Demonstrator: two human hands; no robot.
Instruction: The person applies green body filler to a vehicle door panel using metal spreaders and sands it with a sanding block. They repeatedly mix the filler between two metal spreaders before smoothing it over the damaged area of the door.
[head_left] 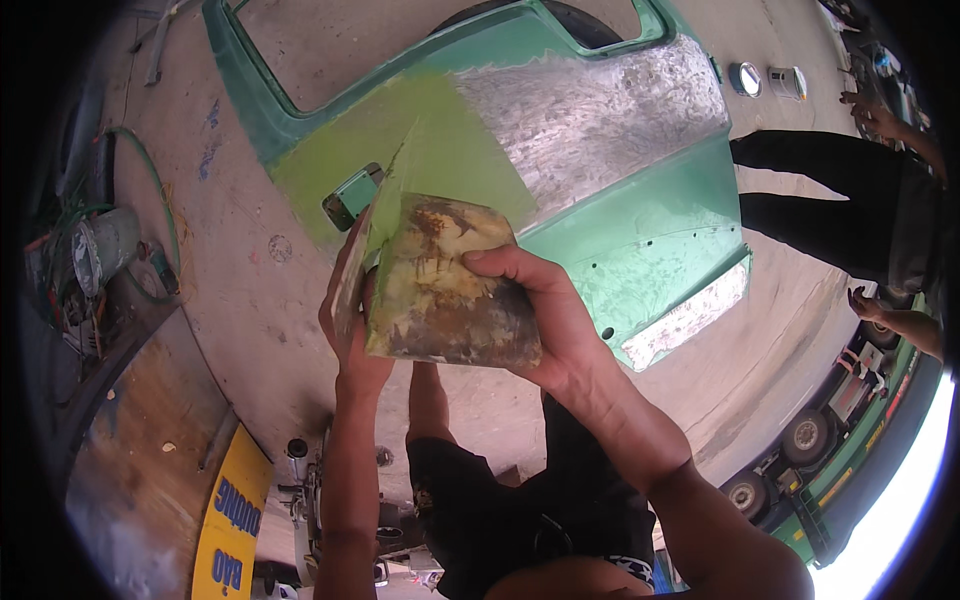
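My right hand (545,315) grips a squarish flat board (450,290) stained brown and yellow, thumb lying across its face. Close against the board's left side, my left hand (352,335) is closed round a thin flat spreader (388,215), seen almost edge-on and smeared with yellow-green putty; several of its fingers are hidden. Both are held up over a green vehicle body panel (660,230) with window openings. A yellow-green coated patch (470,145) covers part of the panel beside a handle recess (355,197). Further right, its surface is scuffed bare metal (610,120).
Another person in black trousers (830,210) stands at the right. Two tins (787,83) sit on the floor beyond the panel. A grey bucket (105,245) and green hose (150,160) lie left, above a yellow sign (232,515). A green truck (850,450) is parked lower right.
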